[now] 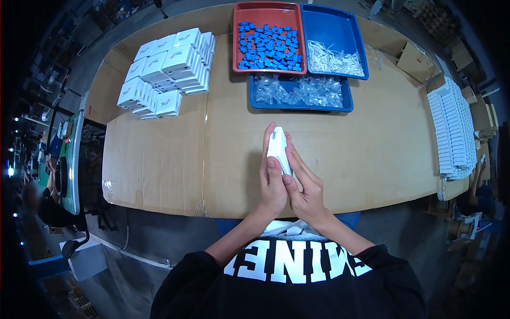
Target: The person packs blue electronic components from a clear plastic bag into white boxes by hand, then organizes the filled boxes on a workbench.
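Observation:
A small white box (pixel 277 144) stands tilted between my two palms, above the near middle of the cardboard-covered table (pixel 239 154). My left hand (pixel 271 183) presses its left side, with the thumb on the face toward me. From the right, my right hand (pixel 307 186) closes on it with straight fingers along its side and the thumb low on the near edge. Dark print marks the box's upper end. The fingers cover much of its sides.
Stacked white boxes (pixel 164 64) stand at the far left. At the back are a red tray (pixel 270 6) of blue pieces, a blue tray (pixel 332 16) of white pieces and another blue tray (pixel 297 108) of clear plastic pieces. White boxes (pixel 451 127) line the right edge. Other people work at both sides.

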`<state>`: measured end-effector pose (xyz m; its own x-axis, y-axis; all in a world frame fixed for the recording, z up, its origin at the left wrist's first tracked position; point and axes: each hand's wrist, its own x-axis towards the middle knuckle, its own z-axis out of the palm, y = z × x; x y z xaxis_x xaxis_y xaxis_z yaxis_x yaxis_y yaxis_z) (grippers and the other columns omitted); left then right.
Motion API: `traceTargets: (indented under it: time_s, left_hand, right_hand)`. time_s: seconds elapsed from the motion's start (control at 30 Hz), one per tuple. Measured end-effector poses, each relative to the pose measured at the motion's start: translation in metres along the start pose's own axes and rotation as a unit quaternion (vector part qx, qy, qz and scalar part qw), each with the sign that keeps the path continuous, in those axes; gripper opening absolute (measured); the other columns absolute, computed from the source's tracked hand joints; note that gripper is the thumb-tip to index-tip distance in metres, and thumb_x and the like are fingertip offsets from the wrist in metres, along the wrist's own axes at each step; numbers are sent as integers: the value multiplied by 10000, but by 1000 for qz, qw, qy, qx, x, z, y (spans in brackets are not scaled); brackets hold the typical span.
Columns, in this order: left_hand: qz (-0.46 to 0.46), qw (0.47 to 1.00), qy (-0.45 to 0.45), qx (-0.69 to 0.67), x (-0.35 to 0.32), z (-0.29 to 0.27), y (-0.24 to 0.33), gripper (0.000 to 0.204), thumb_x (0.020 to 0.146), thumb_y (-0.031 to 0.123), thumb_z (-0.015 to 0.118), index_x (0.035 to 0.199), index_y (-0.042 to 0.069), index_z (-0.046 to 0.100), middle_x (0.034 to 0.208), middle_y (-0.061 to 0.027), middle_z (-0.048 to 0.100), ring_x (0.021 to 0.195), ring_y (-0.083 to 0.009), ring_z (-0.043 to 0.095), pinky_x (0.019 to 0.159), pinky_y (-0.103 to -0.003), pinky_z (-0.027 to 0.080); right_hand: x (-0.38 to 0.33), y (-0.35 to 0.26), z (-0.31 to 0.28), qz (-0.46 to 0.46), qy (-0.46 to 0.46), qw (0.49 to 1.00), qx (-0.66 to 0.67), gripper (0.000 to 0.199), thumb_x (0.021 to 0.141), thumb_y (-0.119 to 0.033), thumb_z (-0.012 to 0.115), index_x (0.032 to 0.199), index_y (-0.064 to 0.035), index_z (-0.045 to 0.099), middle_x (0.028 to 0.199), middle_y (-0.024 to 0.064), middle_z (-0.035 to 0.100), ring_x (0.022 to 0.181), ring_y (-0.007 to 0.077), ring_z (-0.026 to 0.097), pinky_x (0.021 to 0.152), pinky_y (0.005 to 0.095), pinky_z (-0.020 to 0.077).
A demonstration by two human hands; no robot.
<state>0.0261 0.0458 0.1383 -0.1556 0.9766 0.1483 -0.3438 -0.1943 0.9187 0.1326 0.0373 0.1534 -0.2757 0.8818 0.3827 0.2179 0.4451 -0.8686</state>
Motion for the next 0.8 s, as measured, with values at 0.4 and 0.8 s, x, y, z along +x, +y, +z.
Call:
traceTargets:
  time_s: [0.4,0.8]
  left_hand:
    - [27,999,-26,-1,-32,-2,8,859,1065,649,319,1604,-14,229,1522,-174,429,1412,-245,430,1192,-374,312]
    - [13,998,-35,-44,-53,-9,6,1057,913,711,512,1628,25,142,1498,-219,420,1428,-306,396,1211,-432,267]
  right_hand:
    - [-26,-14,11,-56,41,997,-33,451,1037,-61,521,1452,113,498,1487,363,479,1392,459,496,1116,437,448]
    - [-51,-7,8,86,67,974,201,554,1096,-384,471,1457,36,479,1533,238,449,1463,328,420,1207,448,321]
